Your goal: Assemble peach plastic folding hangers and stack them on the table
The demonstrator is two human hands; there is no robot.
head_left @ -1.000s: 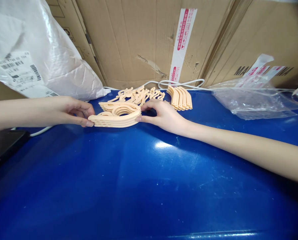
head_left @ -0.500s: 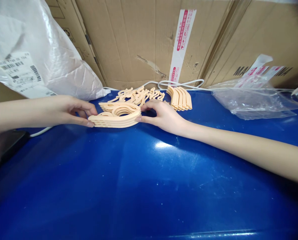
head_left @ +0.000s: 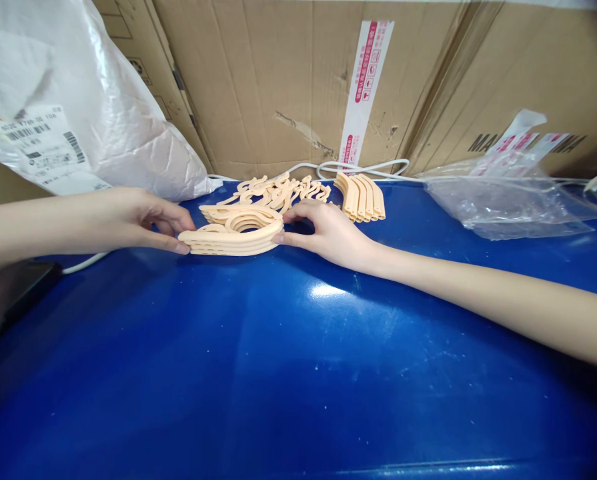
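Note:
A flat stack of peach plastic curved pieces [head_left: 233, 237] lies on the blue table [head_left: 288, 360]. My left hand [head_left: 143, 223] pinches the stack's left end, thumb below and fingers on top. At the stack's right end, my right hand [head_left: 331, 233] grips it with curled fingers. Just behind the stack lies a loose heap of peach hook-shaped parts [head_left: 273, 190]. A second neat stack of peach curved pieces [head_left: 362, 197] sits to the right of that heap, apart from my right hand.
Cardboard boxes [head_left: 288, 80] wall the far edge of the table. A white plastic bag with a label [head_left: 68, 113] leans at the back left, a clear plastic bag [head_left: 508, 193] lies at the back right. White cable [head_left: 363, 167] runs along the boxes. A dark object [head_left: 23, 287] sits at left.

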